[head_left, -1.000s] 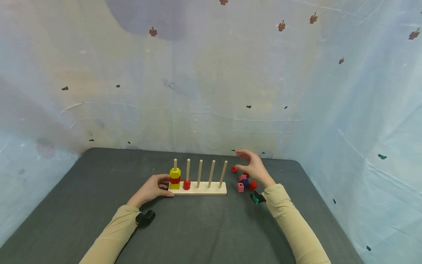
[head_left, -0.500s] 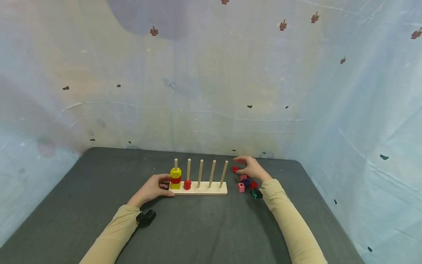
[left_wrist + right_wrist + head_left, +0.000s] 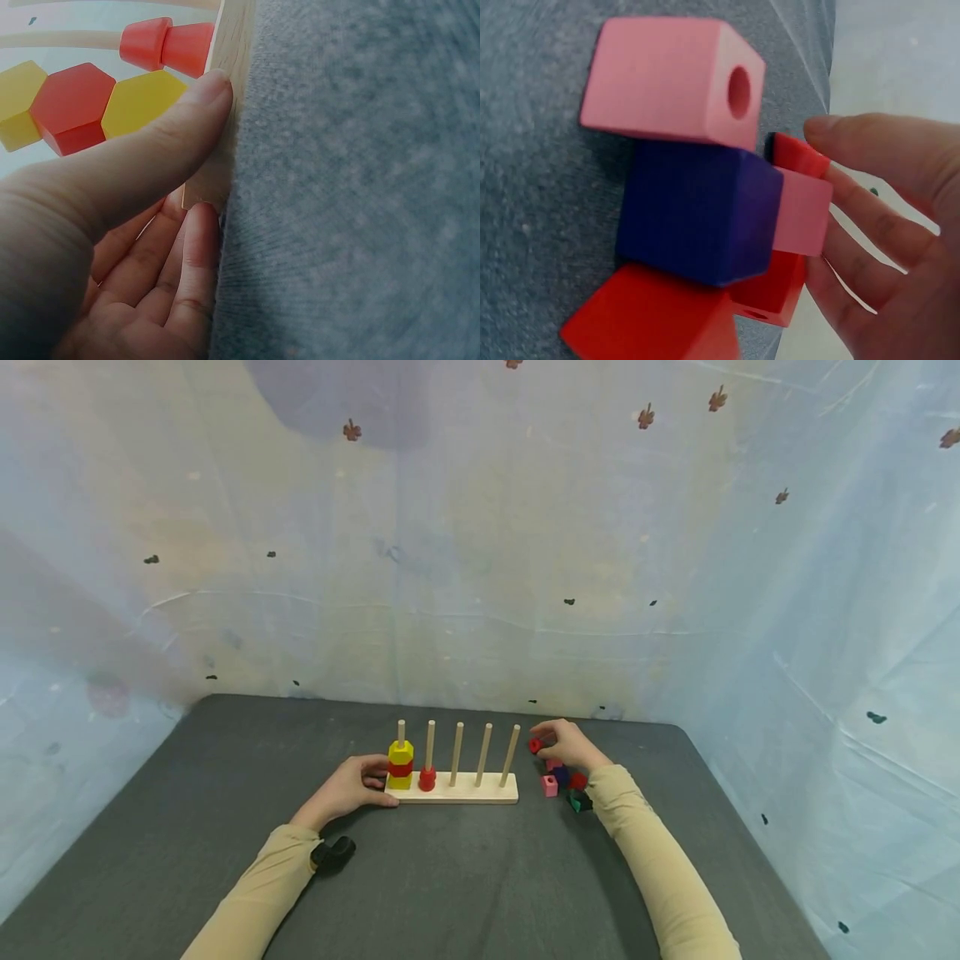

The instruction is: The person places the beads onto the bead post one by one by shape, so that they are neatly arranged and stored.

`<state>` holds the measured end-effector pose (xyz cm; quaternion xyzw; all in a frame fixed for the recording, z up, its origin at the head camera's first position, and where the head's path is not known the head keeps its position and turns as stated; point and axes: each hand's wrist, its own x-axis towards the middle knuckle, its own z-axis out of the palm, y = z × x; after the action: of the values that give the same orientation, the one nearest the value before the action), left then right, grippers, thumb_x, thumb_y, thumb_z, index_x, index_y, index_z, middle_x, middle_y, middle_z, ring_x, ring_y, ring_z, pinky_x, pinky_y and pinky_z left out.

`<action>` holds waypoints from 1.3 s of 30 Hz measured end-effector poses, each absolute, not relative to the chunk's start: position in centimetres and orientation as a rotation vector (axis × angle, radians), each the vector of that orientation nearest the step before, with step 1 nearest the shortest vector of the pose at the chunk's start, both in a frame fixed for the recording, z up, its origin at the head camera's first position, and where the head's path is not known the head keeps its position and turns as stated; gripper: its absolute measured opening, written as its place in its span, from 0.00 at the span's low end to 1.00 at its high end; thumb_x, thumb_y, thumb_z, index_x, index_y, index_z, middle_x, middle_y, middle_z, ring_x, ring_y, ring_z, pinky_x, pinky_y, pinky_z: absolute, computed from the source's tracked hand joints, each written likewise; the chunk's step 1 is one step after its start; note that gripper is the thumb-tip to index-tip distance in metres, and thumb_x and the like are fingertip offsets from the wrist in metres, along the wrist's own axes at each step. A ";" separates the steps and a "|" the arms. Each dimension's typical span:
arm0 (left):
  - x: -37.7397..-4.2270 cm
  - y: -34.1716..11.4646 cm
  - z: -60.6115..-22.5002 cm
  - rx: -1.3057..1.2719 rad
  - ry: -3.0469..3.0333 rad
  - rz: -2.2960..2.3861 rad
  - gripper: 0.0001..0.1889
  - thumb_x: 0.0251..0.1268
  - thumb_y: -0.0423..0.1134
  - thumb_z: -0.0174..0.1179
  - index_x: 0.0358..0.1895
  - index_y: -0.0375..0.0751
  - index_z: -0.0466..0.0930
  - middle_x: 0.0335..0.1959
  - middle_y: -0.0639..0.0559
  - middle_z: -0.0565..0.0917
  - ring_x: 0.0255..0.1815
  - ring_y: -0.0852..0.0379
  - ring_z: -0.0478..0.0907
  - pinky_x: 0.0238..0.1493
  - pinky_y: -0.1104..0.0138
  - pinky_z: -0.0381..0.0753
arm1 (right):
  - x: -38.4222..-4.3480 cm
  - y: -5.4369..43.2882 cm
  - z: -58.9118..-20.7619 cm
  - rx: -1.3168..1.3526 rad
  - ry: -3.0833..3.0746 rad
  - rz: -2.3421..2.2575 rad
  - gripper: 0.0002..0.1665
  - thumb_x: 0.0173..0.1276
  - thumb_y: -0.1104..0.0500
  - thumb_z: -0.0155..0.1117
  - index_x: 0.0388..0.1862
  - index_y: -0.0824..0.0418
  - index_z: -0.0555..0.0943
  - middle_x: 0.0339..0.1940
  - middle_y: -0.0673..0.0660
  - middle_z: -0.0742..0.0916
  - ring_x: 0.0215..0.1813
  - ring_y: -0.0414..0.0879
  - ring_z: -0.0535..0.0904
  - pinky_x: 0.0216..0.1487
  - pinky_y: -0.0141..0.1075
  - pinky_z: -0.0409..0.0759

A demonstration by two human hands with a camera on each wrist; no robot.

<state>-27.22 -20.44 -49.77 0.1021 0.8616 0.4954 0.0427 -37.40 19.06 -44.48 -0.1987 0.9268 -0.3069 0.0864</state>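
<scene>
Grey tabletop [image 3: 420, 885]: left hand [image 3: 348, 789] grips pegboard [image 3: 476, 794]; right hand [image 3: 568, 746], half-curled, has lowered to red bead [image 3: 535, 746], hold unclear.

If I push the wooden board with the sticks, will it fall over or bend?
The wooden board probably won't tip easily, since it's long and lies flat. Bending seems unlikely: it looks like stiff wood, with grain showing up close. Lifted, its left end may feel heavier, because yellow and red pieces are stacked there.
</scene>
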 end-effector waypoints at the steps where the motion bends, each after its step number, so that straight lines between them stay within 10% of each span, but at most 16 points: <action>1: -27.2 -20.4 -49.8 0.313 2.638 1.512 0.39 0.42 0.42 0.77 0.62 0.34 0.73 0.56 0.41 0.78 0.53 0.46 0.77 0.54 0.56 0.77 | -37.5 19.0 -44.5 -0.580 2.769 -0.910 0.25 0.60 0.69 0.69 0.58 0.66 0.78 0.53 0.59 0.82 0.53 0.55 0.77 0.50 0.47 0.79; 39: -27.2 -20.3 -49.9 0.283 2.631 1.525 0.40 0.40 0.43 0.78 0.61 0.36 0.74 0.55 0.44 0.79 0.51 0.49 0.78 0.53 0.55 0.78 | -36.6 18.6 -45.9 -0.608 2.831 -0.957 0.16 0.61 0.66 0.68 0.50 0.62 0.84 0.48 0.56 0.85 0.49 0.49 0.79 0.53 0.48 0.78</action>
<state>-27.17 -20.29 -49.86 0.0925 0.8605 0.4990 0.0438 -36.63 18.62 -45.87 -0.1992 0.9274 -0.3134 0.0459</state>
